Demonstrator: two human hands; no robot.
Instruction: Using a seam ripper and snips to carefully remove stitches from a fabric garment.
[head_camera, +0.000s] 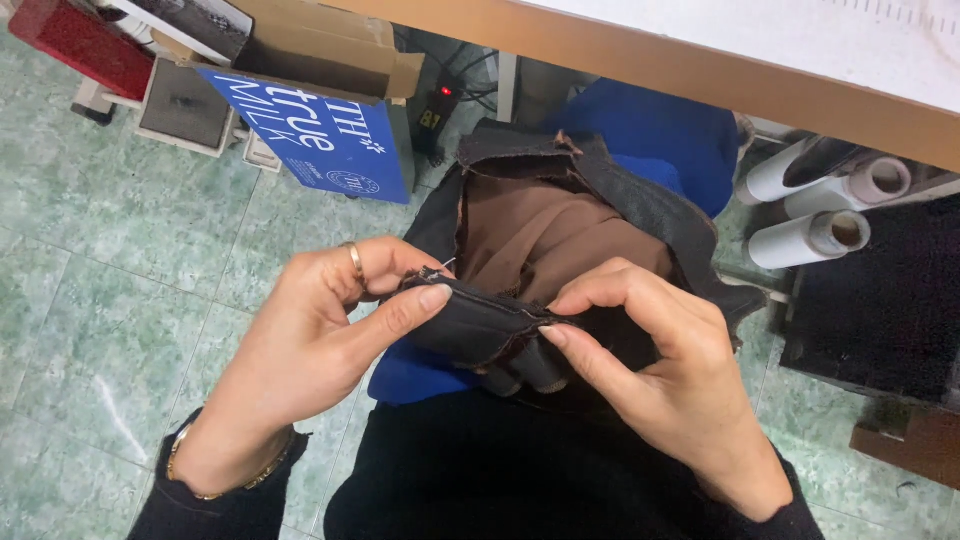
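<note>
My left hand (320, 335) pinches the left end of a folded dark fabric edge (480, 322), thumb on top; a ring sits on one finger and a bracelet on the wrist. My right hand (650, 365) pinches the same edge at its right end between thumb and forefinger. A thin pale thread or needle tip (447, 264) shows by my left fingers. The dark garment with a brown lining (545, 225) lies over my lap, hanging away from me.
A blue cardboard box (320, 135) with open flaps stands on the green tiled floor (120, 290) at upper left. A wooden-edged table (700, 75) crosses the top. White rolls (815, 235) lie at right beside a black block (880, 300). A power strip (437, 108) glows red.
</note>
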